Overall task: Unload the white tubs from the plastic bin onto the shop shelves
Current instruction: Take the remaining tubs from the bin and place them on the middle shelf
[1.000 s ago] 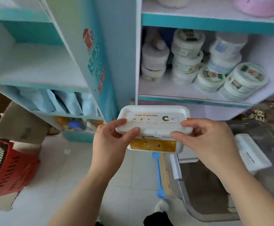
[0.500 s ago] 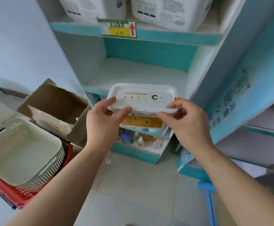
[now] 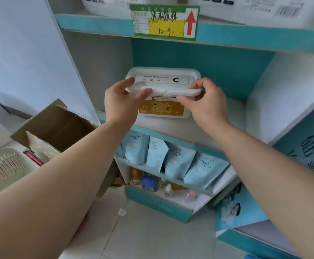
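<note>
Bare forearms (image 3: pixel 62 176), left hand (image 3: pixel 121 104), right hand (image 3: pixel 206 107)

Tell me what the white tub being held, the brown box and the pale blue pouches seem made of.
The white tub looks like moulded plastic, smooth with a soft sheen, judging by its rounded rim and flap lid. The brown box seems to be cardboard: dull, with bent flaps. The pale blue pouches are probably flexible plastic film, faintly shiny and softly bulging.

Teal-edged white shelving (image 3: pixel 245 40), pale tiled floor (image 3: pixel 152 240).
</note>
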Demonstrator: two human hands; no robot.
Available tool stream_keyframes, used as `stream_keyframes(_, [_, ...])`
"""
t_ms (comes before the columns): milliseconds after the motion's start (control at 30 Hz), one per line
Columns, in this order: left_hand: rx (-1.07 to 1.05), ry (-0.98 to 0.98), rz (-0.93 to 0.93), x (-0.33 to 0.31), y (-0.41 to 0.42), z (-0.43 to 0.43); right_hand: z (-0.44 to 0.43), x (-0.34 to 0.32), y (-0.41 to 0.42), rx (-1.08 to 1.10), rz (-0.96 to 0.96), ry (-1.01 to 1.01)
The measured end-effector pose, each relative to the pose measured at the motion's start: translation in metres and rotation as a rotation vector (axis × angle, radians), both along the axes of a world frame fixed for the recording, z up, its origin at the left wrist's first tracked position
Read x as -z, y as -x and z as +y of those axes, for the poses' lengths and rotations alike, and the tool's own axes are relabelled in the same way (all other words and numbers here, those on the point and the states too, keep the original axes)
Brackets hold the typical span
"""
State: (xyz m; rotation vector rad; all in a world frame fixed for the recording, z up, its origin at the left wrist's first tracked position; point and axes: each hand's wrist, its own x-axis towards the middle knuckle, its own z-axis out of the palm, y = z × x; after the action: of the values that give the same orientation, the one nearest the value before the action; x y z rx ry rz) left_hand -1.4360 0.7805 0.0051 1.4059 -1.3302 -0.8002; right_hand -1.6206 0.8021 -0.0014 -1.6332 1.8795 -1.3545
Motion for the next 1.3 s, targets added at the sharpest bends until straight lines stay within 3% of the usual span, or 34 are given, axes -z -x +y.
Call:
stream_keyframes(633, [0.033, 0.075, 0.100, 0.029, 0.007, -0.100, -0.095, 0.024, -0.003, 0.037, 0.102, 0.052])
stream_keyframes(800, [-0.039, 0.065, -0.273, 0.022, 0.019, -0.069, -0.060, 0.017, -0.009, 0.016, 0.224, 0.030])
stream_keyframes(1000, [0.165, 0.200, -0.772, 0.011, 0.016, 0.016, 0.037, 0.005, 0.001, 0.028, 0.505, -0.089])
stream_keyframes(1100, [0.302, 0.234, -0.871, 0.005, 0.024, 0.068, 0.108, 0.000, 0.013, 0.033, 0.562, -0.147])
stream_keyframes(1300, [0.613, 0.332, -0.901, 0.024, 0.069, 0.170, 0.249, 0.019, 0.057, 0.162, 0.583, -0.250])
